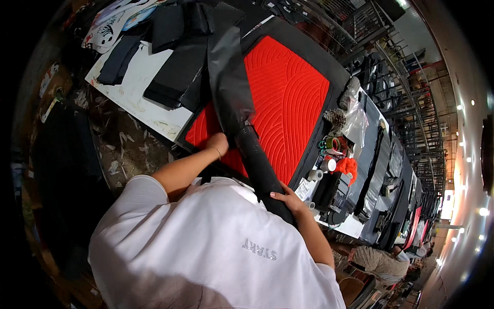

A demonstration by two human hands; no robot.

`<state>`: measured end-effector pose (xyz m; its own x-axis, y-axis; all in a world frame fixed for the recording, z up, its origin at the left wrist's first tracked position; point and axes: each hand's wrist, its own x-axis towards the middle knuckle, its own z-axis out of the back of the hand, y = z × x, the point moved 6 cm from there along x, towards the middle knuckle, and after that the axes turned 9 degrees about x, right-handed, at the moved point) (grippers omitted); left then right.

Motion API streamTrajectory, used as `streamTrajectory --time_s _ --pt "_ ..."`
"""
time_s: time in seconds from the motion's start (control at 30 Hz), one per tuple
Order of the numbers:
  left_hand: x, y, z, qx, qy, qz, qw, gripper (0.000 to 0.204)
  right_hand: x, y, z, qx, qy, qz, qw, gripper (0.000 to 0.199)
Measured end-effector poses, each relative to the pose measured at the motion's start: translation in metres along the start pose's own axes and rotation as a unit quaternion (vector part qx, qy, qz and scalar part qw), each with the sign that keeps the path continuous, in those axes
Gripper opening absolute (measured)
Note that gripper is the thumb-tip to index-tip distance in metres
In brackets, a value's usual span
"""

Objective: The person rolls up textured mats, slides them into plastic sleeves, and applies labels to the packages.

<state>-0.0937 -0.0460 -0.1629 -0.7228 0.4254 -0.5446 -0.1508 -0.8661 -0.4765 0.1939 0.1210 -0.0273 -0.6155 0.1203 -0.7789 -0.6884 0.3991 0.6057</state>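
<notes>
Roll of black sheet (257, 165) lies diagonally across the red quilted mat (288, 98) on the table (149, 110); upper length already unrolled, lower part still wound. Left hand (218, 143) presses the roll's side, grip loosely closed. Right hand (289, 198) grips its lower end, fingers wrapped. Tape rolls (334, 144) lie loose beside the mat, no container visible
</notes>
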Motion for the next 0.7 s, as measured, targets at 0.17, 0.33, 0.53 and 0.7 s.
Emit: streamTrajectory --time_s 0.17,0.33,0.53,0.7 --pt "-0.067 -0.076 -0.039 0.110 0.051 -0.184 0.975 0.026 -0.011 -0.002 0.012 0.040 -0.025 0.084 0.995 0.095" --pt "-0.001 -0.154 -0.022 0.220 0.027 -0.269 0.937 0.027 -0.009 0.041 0.029 0.005 -0.145 0.221 0.964 0.095" --pt "0.054 -0.298 0.055 -0.080 -0.108 -0.355 0.925 0.026 0.007 0.120 0.036 -0.060 -0.396 0.361 0.842 0.095" --pt "0.107 -0.252 0.006 0.049 -0.073 -0.313 0.946 0.030 0.081 0.086 0.013 -0.038 -0.379 0.308 0.872 0.100"
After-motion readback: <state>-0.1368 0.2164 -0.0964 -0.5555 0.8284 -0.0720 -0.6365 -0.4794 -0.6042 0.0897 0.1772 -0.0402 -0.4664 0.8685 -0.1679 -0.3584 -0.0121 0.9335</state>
